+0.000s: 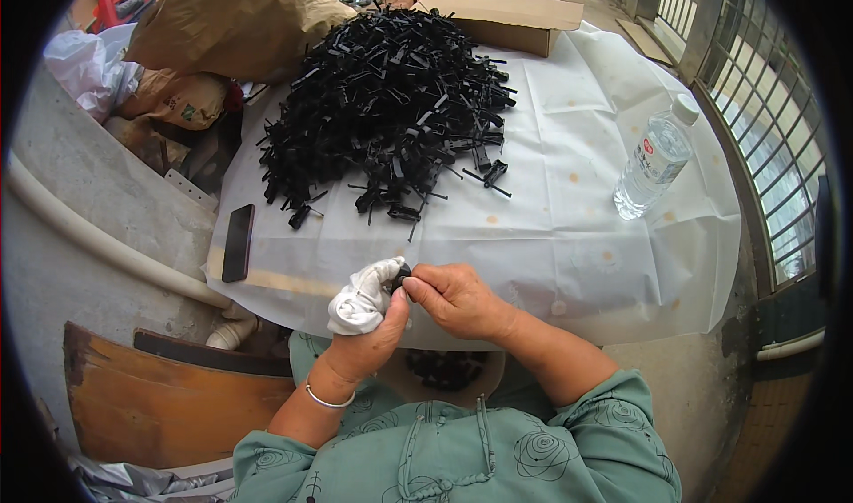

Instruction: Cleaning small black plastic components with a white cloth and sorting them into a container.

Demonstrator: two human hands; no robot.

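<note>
Just in front of the table's near edge, my left hand [371,325] is closed, with a white cloth [360,300] wrapped over its fingers. Between both hands sits a small black plastic part [401,276], mostly hidden by fingers. My right hand [455,300] pinches that part from the right, thumb and forefinger pressed together. Further off, a large heap of similar black plastic parts [391,103] with thin stems covers the middle of the table. A few loose ones lie along the heap's near side, one black part [487,174] at its right.
A white plastic sheet [569,272] covers the table. On it stand a clear water bottle [653,161] at right and a dark phone [238,243] at left. Behind the heap is an open cardboard box [506,14]. Below my hands, a container [484,383] holds black pieces.
</note>
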